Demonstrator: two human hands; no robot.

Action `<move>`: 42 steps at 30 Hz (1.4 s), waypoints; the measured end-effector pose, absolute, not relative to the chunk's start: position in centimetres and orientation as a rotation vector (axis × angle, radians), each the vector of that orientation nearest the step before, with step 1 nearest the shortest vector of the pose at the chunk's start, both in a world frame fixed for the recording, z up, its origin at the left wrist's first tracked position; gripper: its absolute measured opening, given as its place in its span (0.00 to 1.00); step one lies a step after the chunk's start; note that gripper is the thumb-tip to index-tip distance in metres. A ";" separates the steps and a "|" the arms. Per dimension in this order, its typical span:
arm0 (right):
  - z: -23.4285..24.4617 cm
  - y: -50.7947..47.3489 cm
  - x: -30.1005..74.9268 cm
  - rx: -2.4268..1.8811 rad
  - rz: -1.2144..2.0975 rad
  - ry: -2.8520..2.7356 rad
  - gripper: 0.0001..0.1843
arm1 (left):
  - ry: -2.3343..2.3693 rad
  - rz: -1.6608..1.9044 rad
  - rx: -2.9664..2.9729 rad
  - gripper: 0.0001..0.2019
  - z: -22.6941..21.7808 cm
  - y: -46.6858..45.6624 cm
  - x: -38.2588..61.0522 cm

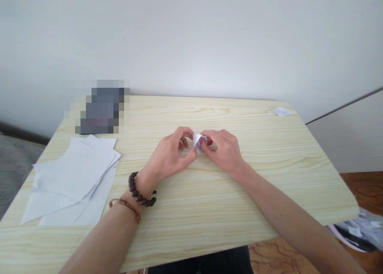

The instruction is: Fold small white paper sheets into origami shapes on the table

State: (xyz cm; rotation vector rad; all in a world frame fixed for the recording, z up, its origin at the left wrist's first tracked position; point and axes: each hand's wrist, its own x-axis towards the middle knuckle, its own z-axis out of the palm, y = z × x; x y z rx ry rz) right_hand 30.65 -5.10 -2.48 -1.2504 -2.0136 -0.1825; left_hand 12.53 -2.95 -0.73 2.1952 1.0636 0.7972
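Observation:
A small piece of folded white paper (196, 140) is held between my two hands above the middle of the table (191, 214). My left hand (172, 152) pinches its left edge between thumb and fingertips. On the other side, the thumb and fingers of my right hand (223, 148) grip the paper, with the thumb pressed against its fold. Fingers partly cover the paper, so its full shape is hidden. A dark beaded bracelet (139, 196) and a thin brown band (122, 202) circle my left wrist.
Several loose white sheets (77, 174) lie overlapping at the left. Behind them is a dark, pixelated object (101, 110). A small folded paper (283, 111) sits at the far right corner. The wall (194, 42) borders the back edge. Scraps in a bag (366, 228) are below right.

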 end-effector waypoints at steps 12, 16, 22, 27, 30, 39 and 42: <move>-3.1 -5.5 30.1 -1.209 0.230 -1.962 0.09 | 1.211 0.740 2.170 0.15 -0.8 -3.2 13.0; -3.0 -5.6 30.0 -1.210 0.241 -1.947 0.09 | 1.255 0.778 2.163 0.14 -1.2 -3.1 13.1; -3.0 -5.5 30.1 -1.276 0.316 -1.905 0.07 | 1.202 0.866 2.010 0.11 -1.4 -3.0 13.2; -3.1 -5.5 30.4 -1.252 0.440 -1.887 0.13 | 1.020 0.929 1.795 0.10 -1.1 -2.7 13.2; -3.1 -5.6 30.6 -1.161 0.550 -1.883 0.14 | 0.837 0.932 1.564 0.13 -1.1 -2.4 12.9; -2.6 -5.7 30.8 -1.108 0.744 -1.734 0.10 | 0.750 0.839 1.220 0.18 -1.5 -2.0 12.3; -2.7 -5.8 30.8 -1.138 0.580 -1.805 0.12 | 0.755 0.832 1.250 0.17 -1.3 -2.1 12.4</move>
